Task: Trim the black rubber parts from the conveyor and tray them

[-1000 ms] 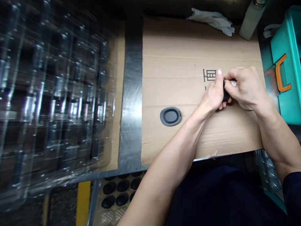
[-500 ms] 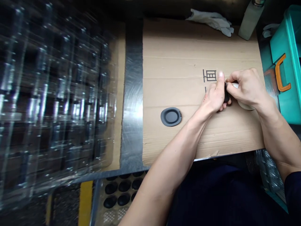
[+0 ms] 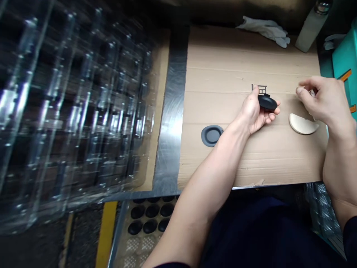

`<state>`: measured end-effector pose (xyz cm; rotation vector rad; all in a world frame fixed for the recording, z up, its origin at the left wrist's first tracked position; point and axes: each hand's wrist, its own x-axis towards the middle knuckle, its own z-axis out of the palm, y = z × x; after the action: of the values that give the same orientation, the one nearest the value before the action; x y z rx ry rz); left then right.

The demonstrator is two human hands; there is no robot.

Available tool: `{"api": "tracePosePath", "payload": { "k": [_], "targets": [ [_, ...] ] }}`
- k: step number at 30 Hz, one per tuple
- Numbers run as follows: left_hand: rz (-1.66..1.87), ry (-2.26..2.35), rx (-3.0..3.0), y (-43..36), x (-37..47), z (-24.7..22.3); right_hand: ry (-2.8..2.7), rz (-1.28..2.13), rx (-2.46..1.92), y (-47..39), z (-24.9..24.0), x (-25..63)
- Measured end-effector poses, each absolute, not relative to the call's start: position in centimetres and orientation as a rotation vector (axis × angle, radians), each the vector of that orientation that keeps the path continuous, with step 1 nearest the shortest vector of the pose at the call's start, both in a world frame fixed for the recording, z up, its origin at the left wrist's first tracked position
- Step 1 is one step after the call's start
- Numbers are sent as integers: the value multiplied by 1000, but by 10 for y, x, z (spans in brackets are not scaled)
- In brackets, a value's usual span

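My left hand holds a black oval part above the cardboard, thumb on one side and fingers curled beneath. To its right, my right hand is raised with thumb and fingers pinched together; whatever lies between them is too small to make out. Just below that hand a cream, rounded pad rests on the cardboard, its upper edge partly covered by the hand. A dark grey oval part with a recessed middle lies left of my left forearm, which overlaps its right end.
Stacked clear plastic trays fill the left side, blurred. Cardboard covers the metal bench. At the back are a white glove and a bottle; a teal bin stands right. Below, a tray holds black round parts.
My hands have parted: the right has moved away to the right, while the left keeps the black oval part, now tilted flatter. The camera view has shifted slightly left.
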<state>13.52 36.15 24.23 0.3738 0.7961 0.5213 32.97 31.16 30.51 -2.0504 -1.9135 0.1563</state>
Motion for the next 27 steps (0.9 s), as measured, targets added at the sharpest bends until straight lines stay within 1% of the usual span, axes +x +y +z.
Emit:
{"api": "tracePosePath", "payload": {
  "k": [3,4,7,9,10,13,17,20,22,27],
  "targets": [
    [565,754,288,368,133,239,-1998,14,-2145,302,313,334],
    [583,741,269,369,133,237,-2055,55,-2165,298,314,334],
    [598,726,247,372,131,235,-2197,378,-2220,287,311,334],
    [584,723,251,371,130,236,-2235,518,-2128,284,305,336],
    [581,724,257,370,130,237,-2234,532,-2041,284,301,336],
    [621,747,295,361,135,243,-2048,439,-1843,288,289,329],
    [737,766,330,346,147,251,-1676,226,-1747,299,258,291],
    [807,752,355,341,149,252,-1739,192,-1689,303,234,261],
    [825,765,380,342,148,250,-1821,189,-1695,304,226,252],
    [856,689,375,344,148,239,-1933,130,-1783,304,232,253]
  ]
}}
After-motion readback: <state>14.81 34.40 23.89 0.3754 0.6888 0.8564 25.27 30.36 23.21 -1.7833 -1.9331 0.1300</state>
